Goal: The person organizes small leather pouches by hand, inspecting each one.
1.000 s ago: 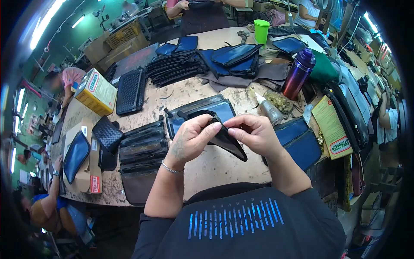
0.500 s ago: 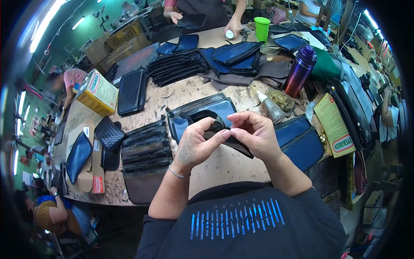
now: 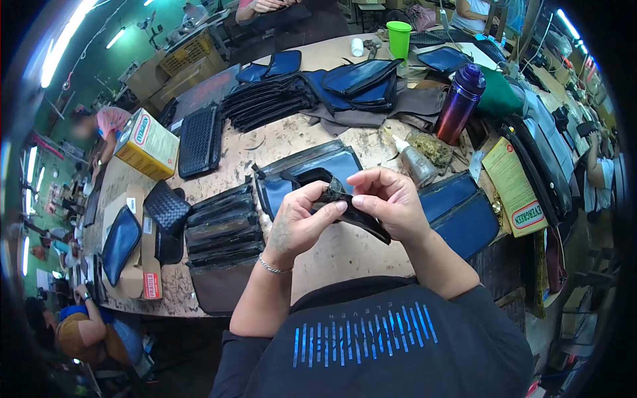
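Observation:
Over the near middle of the table, both my hands grip a black leather strip [image 3: 366, 224]. My left hand [image 3: 295, 222] pinches its left end between thumb and fingers, and a loop of the strip rises behind that hand. With thumb against fingertips, my right hand [image 3: 395, 207] is closed on the upper edge close beside the left thumb. Beneath them lies a blue panel [image 3: 342, 170] with dark edges, partly hidden. A stack of black folded pieces [image 3: 222, 232] sits to the left; another blue panel [image 3: 461, 222] is at the right, near a cone-tipped glue bottle [image 3: 418, 167].
A yellow Evergreen tin [image 3: 149, 147] stands left, another tin [image 3: 514, 189] right. A purple bottle [image 3: 459, 103], green cup [image 3: 399, 41] and white bottle [image 3: 357, 47] stand farther back. Piled blue pouches [image 3: 361, 83] lie mid-table. A co-worker [image 3: 292, 23] stands across.
My hands stay nearly in place, the strip tilting slightly between them. The co-worker opposite has let go of the white bottle and drawn both hands back to the body with a dark piece.

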`<move>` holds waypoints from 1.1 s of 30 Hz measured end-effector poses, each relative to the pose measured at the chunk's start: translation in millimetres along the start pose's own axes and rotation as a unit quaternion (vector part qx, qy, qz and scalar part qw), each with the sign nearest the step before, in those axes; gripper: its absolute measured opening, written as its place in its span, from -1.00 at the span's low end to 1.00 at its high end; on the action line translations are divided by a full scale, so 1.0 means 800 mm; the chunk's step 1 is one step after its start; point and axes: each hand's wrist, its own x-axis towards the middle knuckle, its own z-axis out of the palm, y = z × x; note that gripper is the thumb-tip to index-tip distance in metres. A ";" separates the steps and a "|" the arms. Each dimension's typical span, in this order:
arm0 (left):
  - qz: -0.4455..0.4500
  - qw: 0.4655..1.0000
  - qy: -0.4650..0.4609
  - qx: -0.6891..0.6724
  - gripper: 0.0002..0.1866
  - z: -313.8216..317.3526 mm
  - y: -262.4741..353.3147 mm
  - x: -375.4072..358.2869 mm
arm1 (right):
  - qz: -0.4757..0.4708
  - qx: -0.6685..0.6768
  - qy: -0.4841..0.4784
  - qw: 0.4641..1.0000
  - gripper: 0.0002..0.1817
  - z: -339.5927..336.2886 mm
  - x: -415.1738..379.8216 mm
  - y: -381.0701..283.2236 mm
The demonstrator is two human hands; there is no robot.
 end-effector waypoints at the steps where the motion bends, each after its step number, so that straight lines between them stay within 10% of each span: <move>1: 0.022 0.999 -0.009 0.026 -0.88 0.000 0.000 0.001 | -0.010 -0.059 -0.012 0.998 -0.77 -0.002 -0.001 -0.003; 8: 0.070 0.985 -0.018 0.157 -0.85 0.006 0.010 0.002 | -0.196 -0.382 -0.012 0.903 -0.78 0.013 -0.002 -0.025; 21: 0.058 0.984 -0.038 0.163 -0.83 0.010 0.005 0.002 | -0.175 -0.392 0.043 0.902 -0.85 0.011 -0.004 -0.019; 26: 0.072 0.983 -0.046 0.161 -0.82 0.007 0.001 0.000 | 0.021 -0.106 0.013 0.994 -0.79 0.000 0.000 -0.014; 33: 0.140 0.979 -0.071 0.128 -0.77 0.005 -0.009 0.001 | 0.050 -0.043 0.009 0.998 -0.76 0.001 -0.001 -0.015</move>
